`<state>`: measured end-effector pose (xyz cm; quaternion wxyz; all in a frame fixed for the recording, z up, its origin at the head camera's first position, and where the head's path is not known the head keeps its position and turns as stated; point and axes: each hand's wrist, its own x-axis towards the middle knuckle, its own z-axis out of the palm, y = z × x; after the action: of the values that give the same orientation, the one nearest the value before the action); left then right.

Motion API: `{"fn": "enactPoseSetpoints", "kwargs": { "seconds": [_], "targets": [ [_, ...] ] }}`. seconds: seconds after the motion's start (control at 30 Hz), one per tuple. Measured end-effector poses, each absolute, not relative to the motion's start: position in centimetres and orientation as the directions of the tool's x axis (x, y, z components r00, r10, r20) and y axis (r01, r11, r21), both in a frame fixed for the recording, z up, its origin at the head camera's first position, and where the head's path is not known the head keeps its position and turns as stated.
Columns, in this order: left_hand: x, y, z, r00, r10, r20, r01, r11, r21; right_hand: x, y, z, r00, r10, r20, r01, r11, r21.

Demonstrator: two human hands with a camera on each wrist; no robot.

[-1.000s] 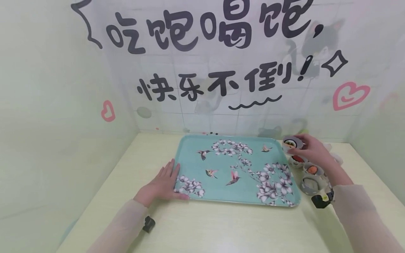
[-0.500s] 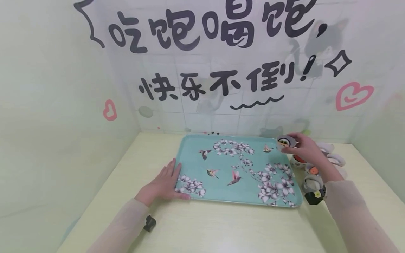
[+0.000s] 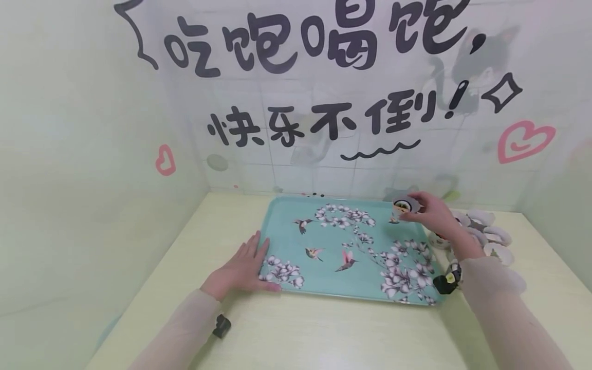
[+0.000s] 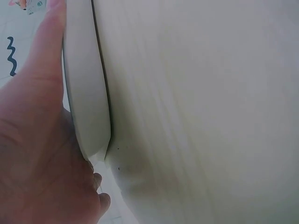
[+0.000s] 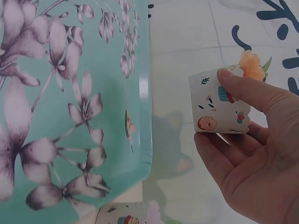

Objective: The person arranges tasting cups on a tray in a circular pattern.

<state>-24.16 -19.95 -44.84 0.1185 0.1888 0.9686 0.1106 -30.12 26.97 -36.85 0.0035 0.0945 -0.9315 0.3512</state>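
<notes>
My right hand point(image 3: 432, 213) pinches a white paper cupcake cup point(image 5: 205, 98) printed with cakes and leaves, thumb on one side and fingers beneath. Something with an orange frill and a green leaf shows at the cup's scalloped rim in the right wrist view; from the head it looks like a sushi roll. The cup overlaps the back right corner of a turquoise tray point(image 3: 284, 218) with flowers and birds. At the tray's left edge rests my left hand point(image 3: 238, 267), fingers extended over the side. In the left wrist view its thumb point(image 4: 39, 60) lies along the tray's rim.
Several more paper cups point(image 3: 496, 236) crowd the table right of the tray, partly behind the right forearm. One cup point(image 5: 117, 213) sits close to the tray corner. A printed wall point(image 3: 324, 174) rises just behind the tray; the pale table point(image 3: 296, 334) stretches in front.
My right hand has carried the paper cup leftward from the group of cups to over the tray's back right corner. The left hand stays at the tray's left edge.
</notes>
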Motion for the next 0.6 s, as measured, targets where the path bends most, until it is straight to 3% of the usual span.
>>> {"fn": "enactPoseSetpoints", "kwargs": {
  "seconds": [0.6],
  "targets": [
    [-24.3,-19.9,-44.9,-0.902,0.386,-0.191,0.338,0.91,0.241,-32.4,23.3,-37.0,-0.98,-0.193,0.049,-0.173,0.705,-0.688]
  ]
}}
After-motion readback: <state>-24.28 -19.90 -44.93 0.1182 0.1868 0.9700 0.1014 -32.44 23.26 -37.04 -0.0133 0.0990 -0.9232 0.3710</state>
